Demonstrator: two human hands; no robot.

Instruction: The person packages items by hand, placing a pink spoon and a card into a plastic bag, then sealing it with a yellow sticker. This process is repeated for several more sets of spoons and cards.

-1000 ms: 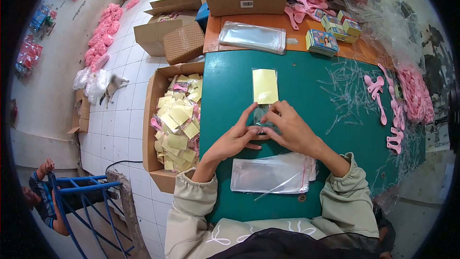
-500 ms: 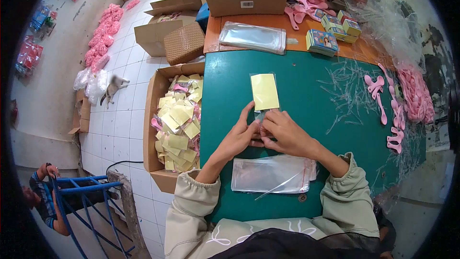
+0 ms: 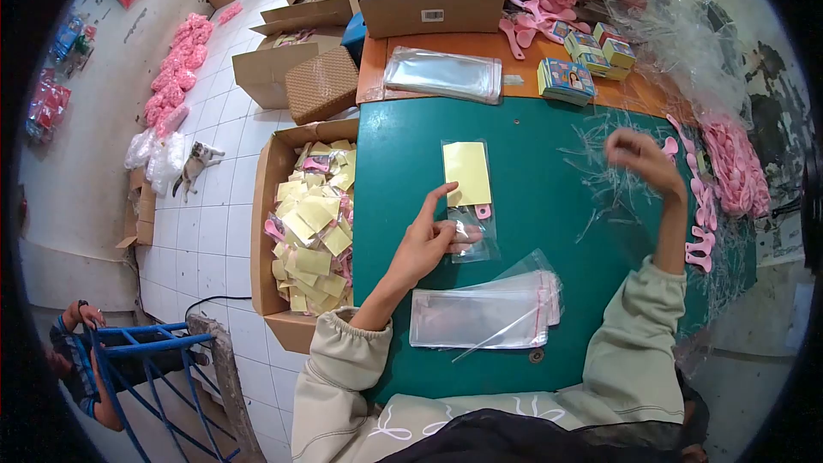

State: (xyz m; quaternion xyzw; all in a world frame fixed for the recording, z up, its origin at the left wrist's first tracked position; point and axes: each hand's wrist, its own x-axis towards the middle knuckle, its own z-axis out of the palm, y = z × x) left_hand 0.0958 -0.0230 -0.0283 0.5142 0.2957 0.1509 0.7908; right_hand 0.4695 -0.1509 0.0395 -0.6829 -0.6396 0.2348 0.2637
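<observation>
Clear plastic forms one bag on the green tabletop, long axis pointing away from the person, just ahead and right of the nearer left hand, well apart from the right hand. The left index finger extends to one yellow card; other digits show through film, whether pinching I cannot tell. Curled, blurred right fingers hover near plastic strips, contents unclear. One pink handle shows below the card.

Room: worktop beyond yellow card.
Blocking: left hand at card's near end; right hand, plastic strips right of card.
</observation>
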